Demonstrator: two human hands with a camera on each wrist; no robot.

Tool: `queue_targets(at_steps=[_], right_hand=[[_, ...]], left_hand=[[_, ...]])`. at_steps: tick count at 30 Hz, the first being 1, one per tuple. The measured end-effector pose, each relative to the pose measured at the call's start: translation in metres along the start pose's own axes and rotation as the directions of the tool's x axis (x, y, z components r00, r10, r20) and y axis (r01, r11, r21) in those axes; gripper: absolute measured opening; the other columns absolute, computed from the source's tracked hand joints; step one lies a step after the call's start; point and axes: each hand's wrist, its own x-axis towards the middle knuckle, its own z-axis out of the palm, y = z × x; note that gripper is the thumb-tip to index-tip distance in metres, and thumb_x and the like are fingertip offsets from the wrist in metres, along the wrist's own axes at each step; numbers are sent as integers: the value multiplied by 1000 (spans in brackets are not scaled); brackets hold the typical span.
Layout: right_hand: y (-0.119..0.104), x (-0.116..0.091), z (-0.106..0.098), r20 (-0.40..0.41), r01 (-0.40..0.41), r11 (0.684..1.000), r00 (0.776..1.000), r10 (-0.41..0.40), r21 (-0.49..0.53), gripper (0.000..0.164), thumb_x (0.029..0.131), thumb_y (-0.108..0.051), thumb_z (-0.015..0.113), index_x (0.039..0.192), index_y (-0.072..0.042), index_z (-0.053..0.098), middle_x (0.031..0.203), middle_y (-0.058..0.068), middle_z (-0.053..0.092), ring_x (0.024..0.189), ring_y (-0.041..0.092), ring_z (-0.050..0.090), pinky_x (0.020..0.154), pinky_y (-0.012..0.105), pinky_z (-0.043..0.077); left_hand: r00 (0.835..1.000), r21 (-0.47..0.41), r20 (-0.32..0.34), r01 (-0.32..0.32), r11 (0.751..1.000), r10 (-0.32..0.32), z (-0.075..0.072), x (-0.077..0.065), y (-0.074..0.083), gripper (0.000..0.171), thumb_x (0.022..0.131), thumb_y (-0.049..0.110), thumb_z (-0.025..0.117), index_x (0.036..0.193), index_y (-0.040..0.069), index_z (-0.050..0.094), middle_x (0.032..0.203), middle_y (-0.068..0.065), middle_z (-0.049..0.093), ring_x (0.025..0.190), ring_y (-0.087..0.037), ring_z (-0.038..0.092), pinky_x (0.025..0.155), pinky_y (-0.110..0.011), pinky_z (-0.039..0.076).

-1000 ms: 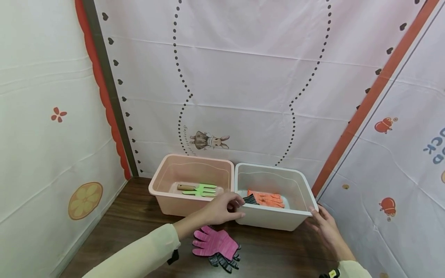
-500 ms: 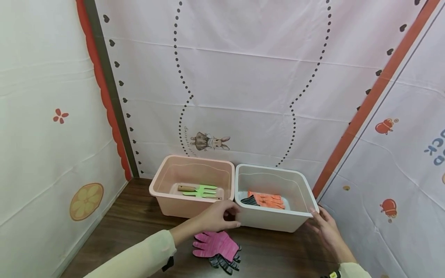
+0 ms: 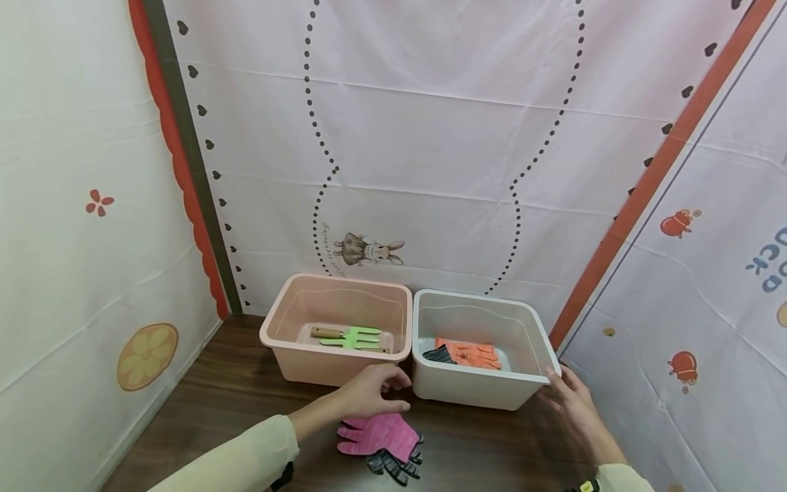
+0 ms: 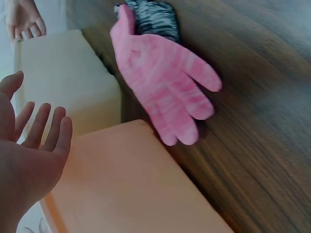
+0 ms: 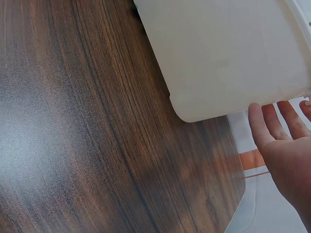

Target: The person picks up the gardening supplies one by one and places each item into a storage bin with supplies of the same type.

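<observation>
While the white rectangular plastic bin is gripped at one corner by the right hand, the left hand is held, fingers loosely spread, near the pink knit glove on the wood-grain tabletop. Partly hidden from the head, that glove is shown clear from the left wrist; the bin's orange fabric glove is seen only from the head.
</observation>
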Motion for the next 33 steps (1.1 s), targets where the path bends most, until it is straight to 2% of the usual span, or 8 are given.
queue_targets(at_steps=[4,9,15,20,23,27,33], right_hand=[[0,0,0,8,-8,1000,1000,8,2,80,110,-44,56,167,-5,16,167,16,25,104,-11,60,110,45,51],[-1,-1,-1,20,-15,1000,1000,15,5,81,111,-45,54,168,-5,13,171,17,20,104,-12,59,108,42,53],[-2,-1,1,6,-19,1000,1000,19,8,78,110,-44,55,167,-5,17,165,14,26,103,-11,61,108,43,53],[-1,-1,2,10,-7,1000,1000,7,6,78,111,-42,55,166,-3,17,165,15,26,104,-11,60,109,45,53],[-1,-1,2,12,-4,1000,1000,4,5,78,111,-43,54,166,-3,17,167,16,23,103,-12,60,108,44,53],[-2,-1,1,9,-13,1000,1000,13,5,78,111,-44,54,167,-5,17,169,15,21,103,-12,59,109,44,52],[-3,-2,2,10,-28,1000,1000,28,6,79,111,-44,54,168,-5,15,170,15,20,102,-12,59,110,44,51]], left_hand=[[1000,18,1,3,1000,-3,0,-6,-8,35,92,35,84,120,18,71,116,10,69,109,-7,64,98,-35,57],[1000,30,-9,19,999,-18,-1,-13,-16,35,92,33,84,120,15,71,116,7,69,112,-18,68,99,-32,57],[999,19,-7,49,999,-49,3,-19,-25,33,91,26,87,118,15,72,111,10,69,108,-13,66,99,-42,58],[999,-10,1,51,999,-51,10,-24,-31,31,88,18,88,115,14,73,108,1,71,106,-26,69,95,-43,59],[998,-16,10,59,998,-58,13,-26,-35,34,87,17,89,116,9,73,110,-8,72,107,-32,69,95,-43,59],[997,0,19,72,997,-72,15,-26,-40,40,86,18,90,118,4,73,111,-12,73,107,-31,69,96,-41,58],[995,23,37,89,996,-89,16,-26,-43,39,85,19,91,117,3,73,110,-10,73,105,-26,69,95,-39,58]])
